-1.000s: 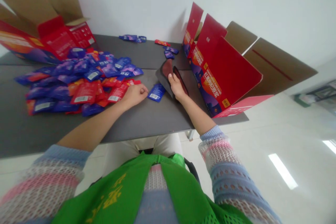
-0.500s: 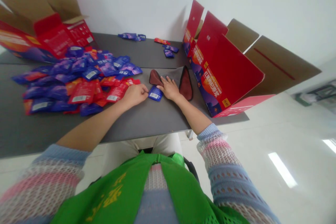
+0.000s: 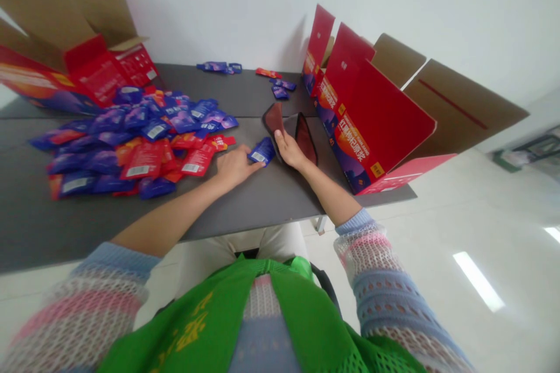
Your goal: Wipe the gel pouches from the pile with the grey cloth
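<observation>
My left hand [image 3: 238,166] pinches the near edge of a small blue pouch [image 3: 263,152] that has a white barcode label. Just right of it, my right hand [image 3: 289,149] grips the edge of a folded cloth [image 3: 307,139], brown on one face and grey on the other with dark trim. One brown corner of the cloth stands up beyond my right fingers. A pile of blue and red pouches [image 3: 144,162] spreads over the table left of my left hand.
A red printed carton [image 3: 359,122] with raised flaps stands at the right end of the grey table [image 3: 245,210]. Another open carton [image 3: 94,73] is at the back left. Blue pouches [image 3: 219,67] and a red pouch [image 3: 268,73] lie near the wall.
My left hand has taken hold of the blue pouch, which is now tilted. My right hand has gone from lying flat on the cloth to gripping its edge.
</observation>
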### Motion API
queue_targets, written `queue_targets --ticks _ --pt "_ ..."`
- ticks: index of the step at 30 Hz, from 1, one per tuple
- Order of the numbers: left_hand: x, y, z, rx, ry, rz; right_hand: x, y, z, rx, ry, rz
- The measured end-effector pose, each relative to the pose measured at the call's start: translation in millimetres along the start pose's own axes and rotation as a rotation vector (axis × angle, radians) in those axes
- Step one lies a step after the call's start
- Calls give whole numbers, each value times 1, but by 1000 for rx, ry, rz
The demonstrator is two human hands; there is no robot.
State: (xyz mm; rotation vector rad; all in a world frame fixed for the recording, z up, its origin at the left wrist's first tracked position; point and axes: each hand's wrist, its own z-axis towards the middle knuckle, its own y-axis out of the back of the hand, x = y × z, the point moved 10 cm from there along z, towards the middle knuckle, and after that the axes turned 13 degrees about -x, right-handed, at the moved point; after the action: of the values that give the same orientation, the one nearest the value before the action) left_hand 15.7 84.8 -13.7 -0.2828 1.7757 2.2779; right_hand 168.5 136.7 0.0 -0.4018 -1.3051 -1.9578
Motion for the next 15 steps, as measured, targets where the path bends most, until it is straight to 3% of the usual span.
queue_targets --ticks 4,7,11,15 --pt "10 -3 11 54 -32 -73 33 -31 -24 248 205 -34" --pt "13 2 14 21 -7 -95 40 -48 -36 389 328 -127" --pt "14 1 15 34 46 -77 32 -50 -26 385 359 -153" --pt "16 -4 17 99 83 -83 12 -43 -8 331 266 -192"
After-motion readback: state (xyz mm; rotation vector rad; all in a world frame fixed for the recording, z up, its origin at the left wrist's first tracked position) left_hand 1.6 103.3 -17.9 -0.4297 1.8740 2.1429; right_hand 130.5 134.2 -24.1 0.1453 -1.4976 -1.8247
